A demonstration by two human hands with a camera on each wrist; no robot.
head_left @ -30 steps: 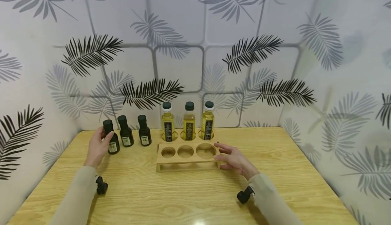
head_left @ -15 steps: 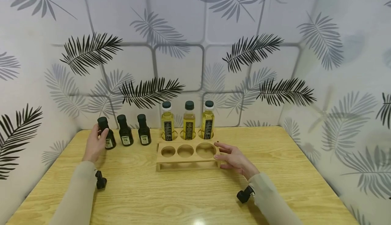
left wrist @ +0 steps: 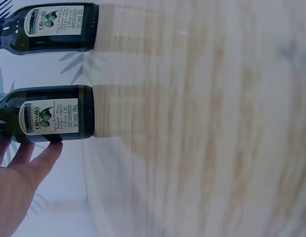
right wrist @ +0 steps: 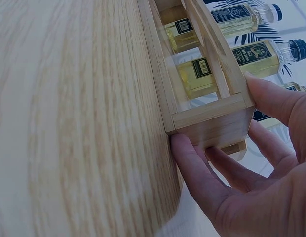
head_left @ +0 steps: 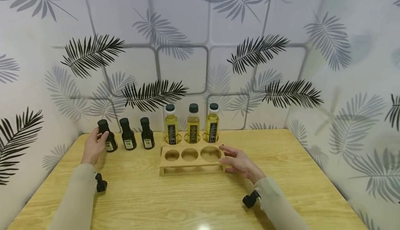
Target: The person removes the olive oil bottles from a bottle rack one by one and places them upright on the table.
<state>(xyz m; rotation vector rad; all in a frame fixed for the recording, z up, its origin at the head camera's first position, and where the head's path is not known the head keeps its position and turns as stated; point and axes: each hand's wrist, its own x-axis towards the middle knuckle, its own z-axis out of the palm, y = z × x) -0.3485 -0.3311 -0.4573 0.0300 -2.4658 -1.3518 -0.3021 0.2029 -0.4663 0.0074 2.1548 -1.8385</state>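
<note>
My left hand (head_left: 93,148) holds a small dark olive oil bottle (head_left: 110,143) with a black cap, thumb across its front and fingers behind. In the left wrist view that bottle (left wrist: 54,112) stands with its base at the tabletop, label showing, fingertips against its side. My right hand (head_left: 240,163) grips the right end of a two-tier wooden bottle rack (head_left: 179,164). Up close in the right wrist view, thumb and fingers press on the rack's end panel (right wrist: 217,126). The rack's front tier has three vacant round holes; three clear bottles of yellow oil (head_left: 193,126) stand in its back tier.
Two more dark bottles, a middle one (head_left: 128,136) and a right one (head_left: 147,134), stand in a row between the held bottle and the rack. Behind the wooden table (head_left: 175,202) rises a leaf-patterned wall (head_left: 187,63), which also closes in both sides.
My left hand has moved the dark bottle back and to the left, level with the other two dark bottles. The right hand and the rack have stayed in place.
</note>
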